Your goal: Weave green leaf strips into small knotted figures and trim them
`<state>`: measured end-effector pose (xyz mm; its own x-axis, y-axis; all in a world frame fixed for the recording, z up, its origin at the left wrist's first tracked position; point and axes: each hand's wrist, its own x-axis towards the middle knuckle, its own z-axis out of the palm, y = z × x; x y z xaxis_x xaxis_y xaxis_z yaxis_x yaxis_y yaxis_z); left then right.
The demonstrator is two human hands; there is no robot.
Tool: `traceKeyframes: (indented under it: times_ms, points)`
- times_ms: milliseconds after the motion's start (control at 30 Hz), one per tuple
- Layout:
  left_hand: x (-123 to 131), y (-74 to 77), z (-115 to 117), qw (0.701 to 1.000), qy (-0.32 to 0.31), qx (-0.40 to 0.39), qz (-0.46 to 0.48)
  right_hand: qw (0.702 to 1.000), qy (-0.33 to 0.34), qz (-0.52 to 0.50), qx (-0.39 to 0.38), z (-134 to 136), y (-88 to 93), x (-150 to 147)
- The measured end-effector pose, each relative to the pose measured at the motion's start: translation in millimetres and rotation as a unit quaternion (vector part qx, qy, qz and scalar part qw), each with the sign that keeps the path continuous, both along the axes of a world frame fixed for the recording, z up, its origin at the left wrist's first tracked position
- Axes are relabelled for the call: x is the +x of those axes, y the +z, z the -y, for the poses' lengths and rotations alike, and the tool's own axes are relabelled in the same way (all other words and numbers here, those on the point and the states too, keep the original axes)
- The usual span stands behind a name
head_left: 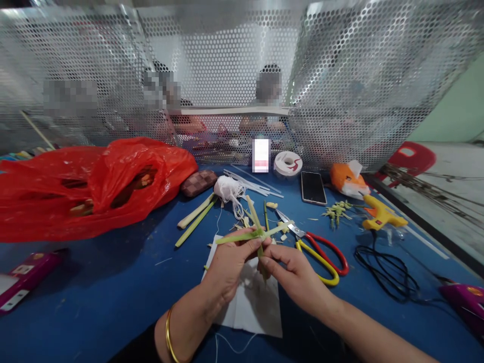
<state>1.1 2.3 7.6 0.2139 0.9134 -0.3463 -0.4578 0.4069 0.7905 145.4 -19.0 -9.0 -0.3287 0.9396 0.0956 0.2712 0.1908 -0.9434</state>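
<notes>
In the head view, held between both hands above a sheet of white paper (251, 315) on a blue table (147, 287): crossed green strips (260, 235), with green and pale arms spreading left, up, right and down from one crossing. Grasped by the left hand (232, 257) close to that crossing, with the thumb pressed on top; pinched by the right hand (289, 267) between thumb and fingers, near the downward arm. (Impossible to tell, with the knuckles in the way, how tight the pinch underneath.)

For good work here, keep the left thumb firm at the crossing, so as to hold the arms at their angles. Work the right fingers close in rather than far out along an arm, for finer control. Press gently, for fear of splitting or creasing such fibrous-looking pieces, and smooth any fold flat before shifting the grip. Stay over the paper, clear of the scissors (321, 259) with red and yellow handles, just beyond the right hand. Farther off, beyond the left hand: a bundle of white thread (228, 188) and two loose stalks (195, 222). Well apart on the right: a yellow glue gun (378, 217).
</notes>
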Motion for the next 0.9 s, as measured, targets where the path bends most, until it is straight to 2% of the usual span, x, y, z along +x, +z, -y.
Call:
traceKeyframes:
  times_ms: [167, 267, 333, 400, 467, 533, 633, 800, 900]
  points:
    - [-1.1, -4.6, -0.7, 1.000, 0.003, 0.007, 0.000, 1.000, -0.005, -0.013, -0.015, -0.2, -5.5, -1.4]
    - [-3.8, -4.1, -2.8, 1.000, -0.008, 0.009, 0.009, 0.992, -0.035, -0.087, -0.082, -3.7, -8.6, 0.0]
    - [-5.5, -2.0, -4.2, 1.000, -0.008, 0.017, 0.003, 0.970, -0.087, -0.170, -0.150, -7.3, -8.6, 2.1]
    - [-6.5, 0.1, -4.6, 0.999, -0.032, 0.022, -0.009, 0.934, -0.137, -0.261, -0.203, -10.7, -7.3, 4.3]
    - [-6.7, 1.2, -3.4, 0.997, -0.072, 0.015, -0.018, 0.901, -0.164, -0.332, -0.223, -12.9, -6.0, 5.9]
    - [-6.6, 1.2, -1.5, 0.994, -0.107, 0.005, -0.020, 0.886, -0.175, -0.366, -0.225, -13.7, -5.4, 6.1]
    - [-5.5, -0.1, 1.3, 0.991, -0.127, 0.016, -0.025, 0.894, -0.188, -0.352, -0.204, -13.0, -5.9, 3.7]
    - [-1.4, -3.9, 3.8, 0.995, -0.065, 0.013, -0.074, 0.930, -0.184, -0.286, -0.140, -10.7, -6.0, -1.5]
    - [0.5, -5.3, 3.8, 0.994, -0.047, -0.001, -0.095, 0.942, -0.183, -0.255, -0.120, -9.9, -3.9, -1.0]
